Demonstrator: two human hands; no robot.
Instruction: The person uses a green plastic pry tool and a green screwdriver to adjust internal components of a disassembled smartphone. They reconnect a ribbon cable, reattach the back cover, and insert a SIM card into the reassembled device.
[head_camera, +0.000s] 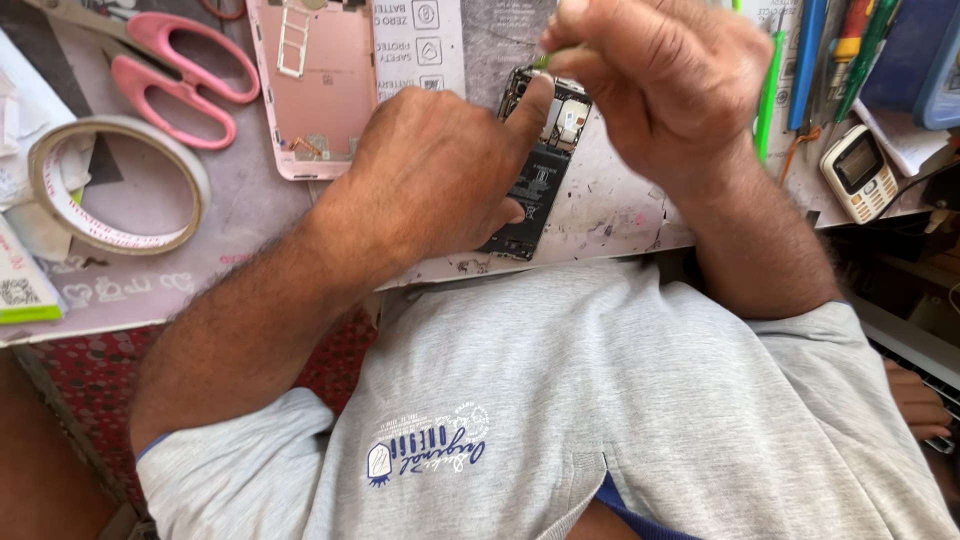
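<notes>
While the left hand (430, 180) pins the opened phone (535, 170) to the bench (600, 215) with its fingers curled over the lower half and the thumb stretched up along the board, the right hand (660, 90) hovers just above the top end, fingers pinched shut on a thin green-tipped tool (543, 60) whose point I cannot see clearly. The phone lies under the left fingers, close to the bench's near edge, its long axis running up and slightly to the right, away from the person, with the black battery nearest the body and the exposed board at the far end. My worry is a slip: if the tool skids off a small part it could scrape the board or nick the battery, and with the phone so near the edge a sideways push might slide it off. Just left of the left fingers lies a pink back cover (315, 85), beyond it pink scissors (180, 75) and a tape roll (115, 185); right of the right fingers sit several tools (805, 60) and a small keypad phone (860, 172).
</notes>
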